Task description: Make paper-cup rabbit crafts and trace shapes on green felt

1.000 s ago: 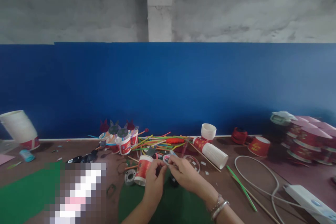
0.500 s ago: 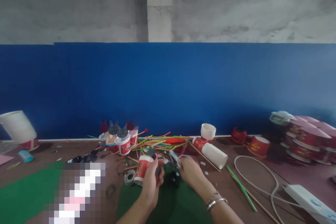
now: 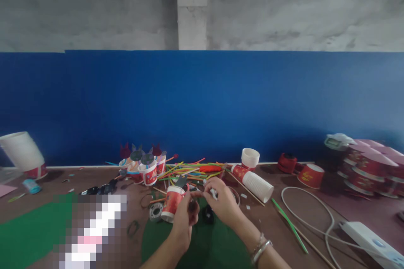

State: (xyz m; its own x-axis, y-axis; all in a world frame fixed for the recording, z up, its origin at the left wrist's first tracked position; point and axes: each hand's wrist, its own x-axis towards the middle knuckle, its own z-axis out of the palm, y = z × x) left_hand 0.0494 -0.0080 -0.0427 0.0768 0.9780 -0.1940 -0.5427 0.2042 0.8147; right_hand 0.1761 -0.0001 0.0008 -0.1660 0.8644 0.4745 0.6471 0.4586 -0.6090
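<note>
My left hand (image 3: pixel 184 218) is closed around the side of a red paper cup (image 3: pixel 172 202) with a white rim, tilted a little. A dark cut-out shape (image 3: pixel 181 182) and a pink-red curved strip show at its mouth. My right hand (image 3: pixel 222 199), with bracelets on its wrist, has thumb and forefinger pinched beside my left forefinger tip. What the pinch holds is too small to name; something whitish shows under its fingers. Just left of the cup lies a grey ring-shaped roll (image 3: pixel 155 212). Below my hands is a dark object (image 3: pixel 208 214) on the green mat (image 3: pixel 217 243).
Behind lie many coloured sticks (image 3: pixel 189 171). Decorated cups (image 3: pixel 147 172) stand at the back left. A toppled stack of white cups (image 3: pixel 259 185) lies right of centre. Further right are a white cable (image 3: pixel 331 218), a power strip (image 3: pixel 372 243) and red cups with pink tops (image 3: pixel 372 164).
My right hand has moved left and slightly up from the whitish items, bringing its pinched fingers to my left forefinger. My left hand keeps the cup in nearly the same place.
</note>
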